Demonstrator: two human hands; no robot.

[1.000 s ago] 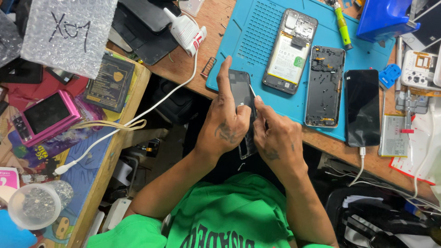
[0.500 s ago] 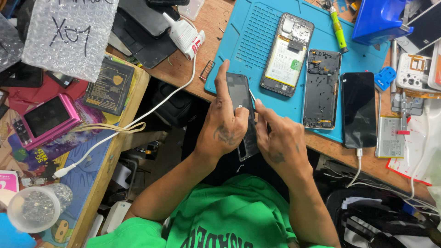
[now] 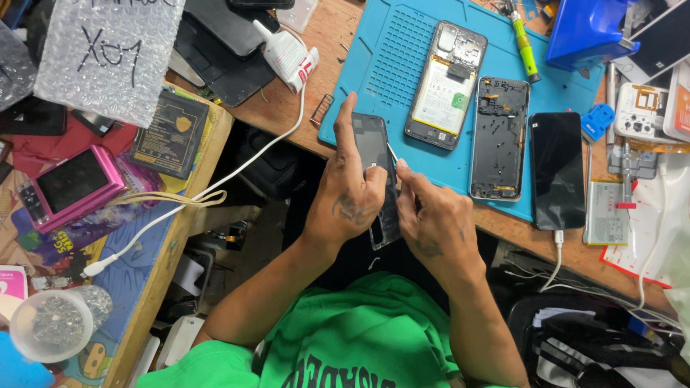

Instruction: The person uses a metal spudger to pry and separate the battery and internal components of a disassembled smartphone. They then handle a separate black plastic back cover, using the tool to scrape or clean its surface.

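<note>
While both hands work close to the body, just off the near edge of the wooden bench [image 3: 503, 223], the job looks mid-way by my judgement: a dark phone panel [image 3: 377, 169] is out of any frame and in hand, not yet set down or fitted anywhere. The left hand [image 3: 348, 194] grips that panel along its left edge, index finger stretched up its side, the other fingers curled and clamped round it. The right hand [image 3: 435, 223] comes in from the right, fingers pinched together on a thin tool [image 3: 392, 152] whose tip meets the panel's right edge; what it does there is too small to tell.

Farther off, on the blue work mat [image 3: 402, 65], lie an opened phone with its battery showing [image 3: 445, 86], a bare dark frame [image 3: 499, 136] to its right, and an intact black phone [image 3: 557, 169] on a cable, so disassembly seems largely done and reassembly remains. A pink device [image 3: 72, 183] lies far left.
</note>
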